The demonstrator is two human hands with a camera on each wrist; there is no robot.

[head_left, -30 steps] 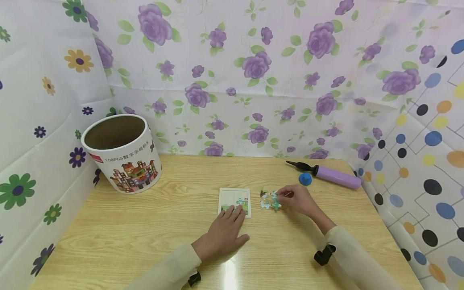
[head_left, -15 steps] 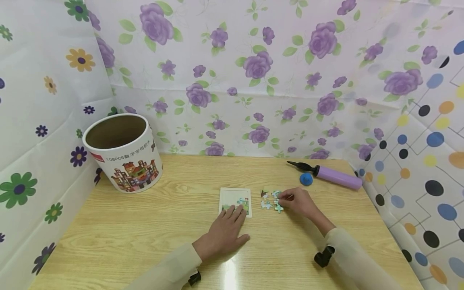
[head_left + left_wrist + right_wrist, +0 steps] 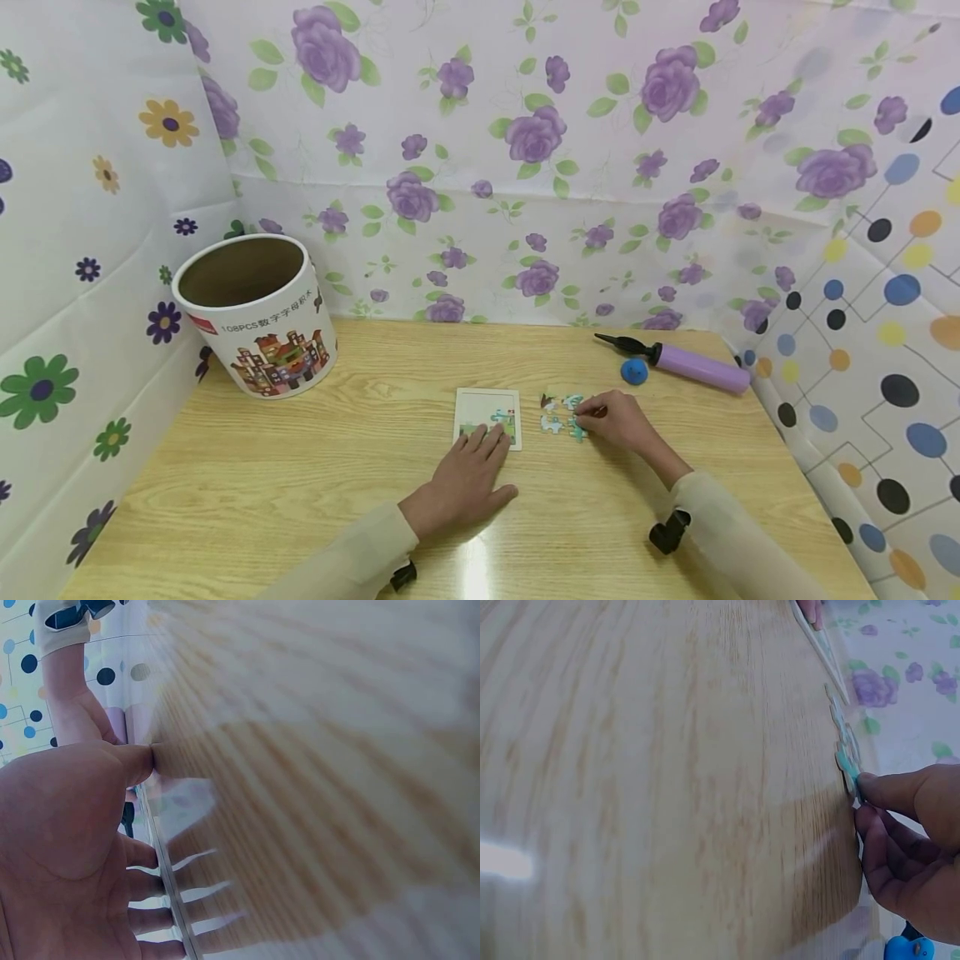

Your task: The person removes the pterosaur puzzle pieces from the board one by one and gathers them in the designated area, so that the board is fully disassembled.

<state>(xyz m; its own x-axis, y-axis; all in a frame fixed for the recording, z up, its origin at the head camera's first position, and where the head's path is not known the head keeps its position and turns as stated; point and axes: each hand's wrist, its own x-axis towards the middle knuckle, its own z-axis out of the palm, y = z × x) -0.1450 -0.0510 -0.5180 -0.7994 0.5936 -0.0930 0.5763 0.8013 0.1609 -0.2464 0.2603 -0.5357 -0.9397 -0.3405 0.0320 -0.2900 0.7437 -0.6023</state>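
Observation:
My left hand [image 3: 461,490] lies flat with straight fingers across the lower part of a small white puzzle frame [image 3: 468,408]. A few picture pieces sit in that frame, partly hidden by the fingers. Beside it, several loose jigsaw pieces [image 3: 552,426] are grouped on the table. My right hand [image 3: 621,418] is at the right of the group, thumb and forefinger pinching a green-blue jigsaw piece [image 3: 576,431]. In the right wrist view the thumb is on the edge of this jigsaw piece [image 3: 847,765], low at the tabletop.
A large white bucket [image 3: 292,342] with printed building blocks stands at the back left. Toward the back right lie a purple hand pump [image 3: 701,368] with a black nozzle and a small blue toy [image 3: 633,372]. Patterned cloth [image 3: 450,167] encloses the table [image 3: 262,475].
My right hand has moved slightly toward me, from the upper right loose piece down to the lower right one. The left hand keeps its place on the frame.

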